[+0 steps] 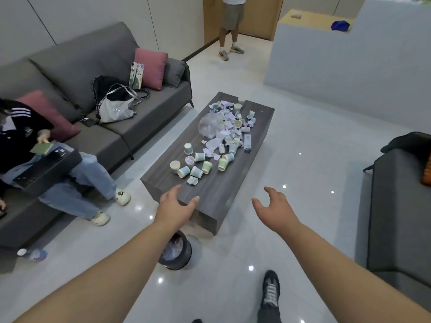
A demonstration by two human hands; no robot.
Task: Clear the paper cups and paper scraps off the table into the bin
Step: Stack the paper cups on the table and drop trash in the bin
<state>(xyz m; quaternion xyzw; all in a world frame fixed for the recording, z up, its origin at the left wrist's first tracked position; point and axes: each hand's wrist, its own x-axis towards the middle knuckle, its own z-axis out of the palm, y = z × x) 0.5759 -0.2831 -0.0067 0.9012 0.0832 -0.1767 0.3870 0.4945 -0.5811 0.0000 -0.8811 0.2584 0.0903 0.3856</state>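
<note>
A dark wood-grain coffee table [233, 183] carries several paper cups [197, 165] toward its near end and a heap of torn paper scraps [227, 123] with a clear plastic bag [208, 123] farther back. A black round bin [177, 250], holding some scraps, stands on the floor at the table's near corner, partly hidden by my left forearm. My left hand [173, 205] hovers open over the near table edge, holding nothing. My right hand [274, 206] is open too, raised over the floor just right of the table.
A grey sofa [98, 66] with bags and a seated person [46, 164] lies left. Another person stands at the far doorway [231, 26]. A dark chair [401, 206] is at the right, a bottle [32, 254] on the floor at the left, my shoe [270, 290] below.
</note>
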